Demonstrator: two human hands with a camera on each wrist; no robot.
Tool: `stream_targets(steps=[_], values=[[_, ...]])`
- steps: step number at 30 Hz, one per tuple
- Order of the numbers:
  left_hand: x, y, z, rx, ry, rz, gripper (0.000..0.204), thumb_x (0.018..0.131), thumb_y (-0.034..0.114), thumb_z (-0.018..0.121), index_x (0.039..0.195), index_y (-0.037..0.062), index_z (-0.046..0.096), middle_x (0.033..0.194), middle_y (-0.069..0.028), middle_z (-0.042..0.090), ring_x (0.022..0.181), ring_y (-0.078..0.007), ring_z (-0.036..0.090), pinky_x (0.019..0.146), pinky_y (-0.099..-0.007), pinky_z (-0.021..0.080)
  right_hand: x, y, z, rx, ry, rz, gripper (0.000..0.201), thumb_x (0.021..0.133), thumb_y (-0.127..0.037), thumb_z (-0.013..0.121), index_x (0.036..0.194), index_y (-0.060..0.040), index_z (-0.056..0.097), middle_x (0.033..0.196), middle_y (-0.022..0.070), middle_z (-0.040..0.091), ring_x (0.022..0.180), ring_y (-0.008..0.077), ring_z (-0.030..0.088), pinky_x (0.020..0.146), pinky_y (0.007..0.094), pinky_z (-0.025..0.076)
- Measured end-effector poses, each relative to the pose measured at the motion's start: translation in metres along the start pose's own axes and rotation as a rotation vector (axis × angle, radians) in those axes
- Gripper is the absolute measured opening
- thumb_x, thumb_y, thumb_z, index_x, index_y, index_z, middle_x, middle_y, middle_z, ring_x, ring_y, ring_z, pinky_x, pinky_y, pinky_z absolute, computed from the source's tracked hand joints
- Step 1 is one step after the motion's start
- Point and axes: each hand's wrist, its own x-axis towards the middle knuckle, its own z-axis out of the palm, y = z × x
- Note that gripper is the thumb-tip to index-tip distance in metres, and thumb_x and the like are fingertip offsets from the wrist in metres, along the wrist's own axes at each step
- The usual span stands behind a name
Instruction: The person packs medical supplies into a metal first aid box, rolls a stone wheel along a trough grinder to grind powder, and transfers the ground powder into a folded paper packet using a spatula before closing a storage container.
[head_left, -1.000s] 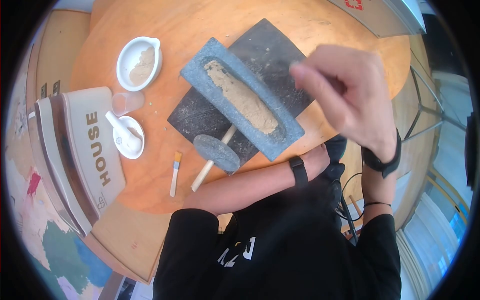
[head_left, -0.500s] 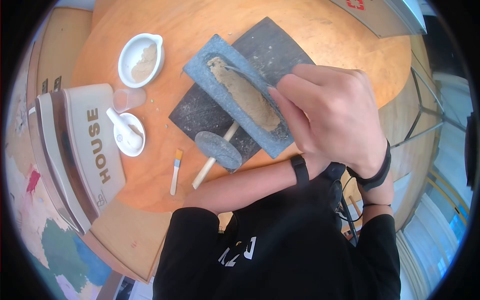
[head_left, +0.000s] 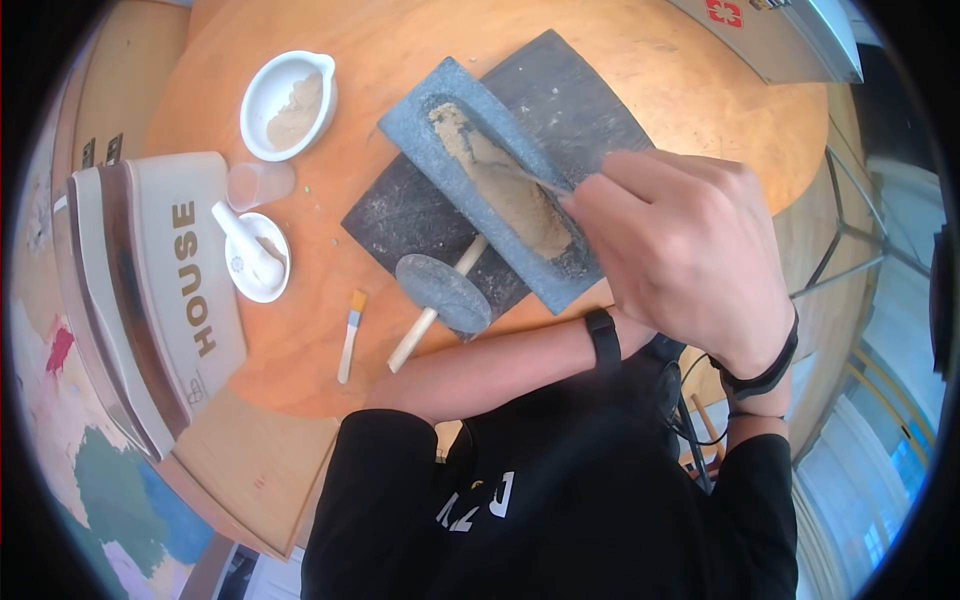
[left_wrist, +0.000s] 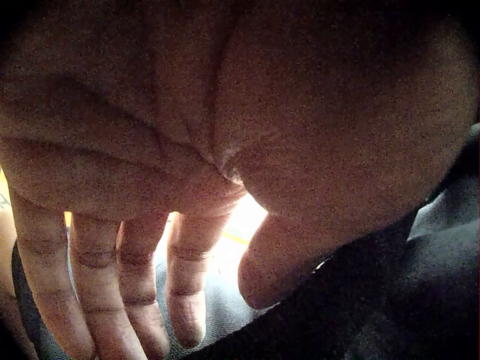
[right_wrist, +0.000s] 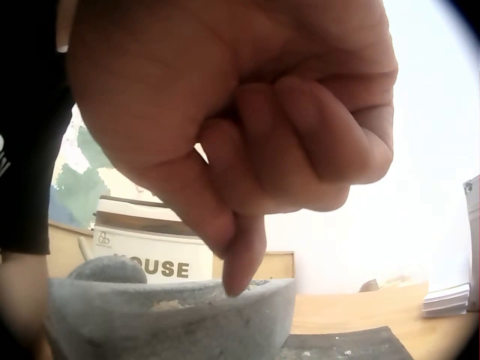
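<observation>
Above the right end of a grey stone trough (head_left: 415, 112) my right hand (head_left: 690, 250) pinches a thin, blurred tool (head_left: 525, 176) whose far end reaches the tan powder (head_left: 488, 190) inside. The right wrist view shows this hand (right_wrist: 247, 127) with several fingers curled, over the trough rim (right_wrist: 172, 330); the tool cannot be made out there. My left hand (head_left: 633, 330), mostly hidden behind the right, is low by the table edge. In the left wrist view the left hand (left_wrist: 150, 172) holds nothing, its fingers hanging loosely over dark cloth.
The trough lies on a dark board (head_left: 375, 220). Near it are a round stone wheel (head_left: 443, 293) with wooden handles, a brush (head_left: 350, 340), a white bowl (head_left: 255, 100), a clear cup (head_left: 258, 186), a small mortar (head_left: 262, 290) and a HOUSE case (head_left: 190, 330).
The right hand has come down and left from beside the board to the trough, then shifted slightly right. The thin tool now shows across the powder. The left hand looks still.
</observation>
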Motion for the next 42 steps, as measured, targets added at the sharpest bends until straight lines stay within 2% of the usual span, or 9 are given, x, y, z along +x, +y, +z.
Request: stream_targets(steps=[2,13,16,19,26,28,35,37,42], values=[[0.001,0.000,0.000,-0.012,0.005,-0.002,0.035,0.085,0.011,0.060,0.114,-0.0069,0.068,0.117,-0.0224,0.066,0.111,-0.0347,0.064,0.096,-0.0451,0.049,-0.001,-0.001,0.001,-0.021,0.047,0.010,0.018,0.068,-0.006,0.071,0.067,-0.0065,0.053,0.061,0.0054,0.046,0.054,0.0253,0.055,0.046,0.0363,0.041],[0.004,0.002,0.003,-0.083,0.039,-0.015,0.035,0.084,0.010,0.060,0.113,-0.0069,0.069,0.117,-0.0223,0.066,0.110,-0.0347,0.064,0.096,-0.0449,0.049,-0.021,-0.013,-0.023,0.084,-0.110,0.040,0.024,0.068,-0.004,0.072,0.063,-0.0055,0.049,0.058,0.0061,0.043,0.050,0.0264,0.051,0.045,0.0364,0.039],[0.005,0.003,0.004,-0.091,0.038,-0.008,0.034,0.084,0.010,0.060,0.113,-0.0069,0.069,0.116,-0.0223,0.066,0.110,-0.0346,0.064,0.096,-0.0448,0.049,-0.017,-0.006,-0.004,0.069,-0.033,0.036,0.026,0.068,-0.005,0.074,0.062,-0.0052,0.049,0.058,0.0060,0.043,0.050,0.0267,0.051,0.044,0.0365,0.038],[0.004,0.003,0.006,-0.104,0.040,-0.010,0.034,0.084,0.010,0.060,0.113,-0.0069,0.069,0.116,-0.0223,0.066,0.110,-0.0346,0.064,0.096,-0.0448,0.049,-0.014,-0.005,-0.010,0.026,-0.005,0.054,0.026,0.069,-0.006,0.074,0.063,-0.0052,0.049,0.058,0.0062,0.044,0.050,0.0272,0.051,0.044,0.0365,0.038],[0.007,0.003,0.007,-0.136,0.054,-0.007,0.034,0.084,0.010,0.060,0.112,-0.0069,0.069,0.116,-0.0223,0.066,0.110,-0.0346,0.064,0.096,-0.0446,0.049,-0.010,-0.006,-0.002,0.049,-0.038,0.051,0.024,0.071,-0.006,0.073,0.064,-0.0061,0.050,0.059,0.0062,0.048,0.052,0.0267,0.054,0.044,0.0360,0.039],[0.005,0.003,0.008,-0.149,0.055,-0.011,0.034,0.084,0.010,0.060,0.112,-0.0069,0.069,0.116,-0.0223,0.066,0.110,-0.0346,0.064,0.096,-0.0446,0.049,-0.007,-0.004,0.006,0.024,0.054,0.066,0.025,0.071,-0.006,0.073,0.063,-0.0068,0.050,0.059,0.0060,0.048,0.050,0.0267,0.053,0.044,0.0361,0.038],[0.007,0.002,0.010,-0.189,0.068,-0.016,0.034,0.084,0.010,0.060,0.112,-0.0069,0.069,0.116,-0.0223,0.066,0.110,-0.0346,0.064,0.096,-0.0444,0.049,-0.005,-0.006,0.000,0.016,0.019,0.058,0.024,0.071,-0.006,0.072,0.062,-0.0071,0.050,0.057,0.0053,0.046,0.049,0.0271,0.051,0.043,0.0365,0.038],[0.008,0.001,0.011,-0.198,0.070,-0.017,0.033,0.084,0.010,0.060,0.111,-0.0069,0.069,0.116,-0.0223,0.066,0.110,-0.0346,0.064,0.096,-0.0444,0.049,-0.005,-0.004,-0.001,0.010,-0.054,0.051,0.023,0.071,-0.006,0.072,0.063,-0.0072,0.050,0.057,0.0053,0.046,0.049,0.0270,0.052,0.043,0.0367,0.037],[0.009,0.002,0.013,-0.224,0.076,-0.016,0.033,0.084,0.009,0.060,0.111,-0.0069,0.069,0.115,-0.0223,0.066,0.110,-0.0345,0.064,0.096,-0.0443,0.049,-0.002,-0.004,0.000,0.023,-0.006,0.061,0.023,0.071,-0.006,0.072,0.063,-0.0072,0.050,0.057,0.0055,0.046,0.049,0.0272,0.052,0.043,0.0367,0.037]])
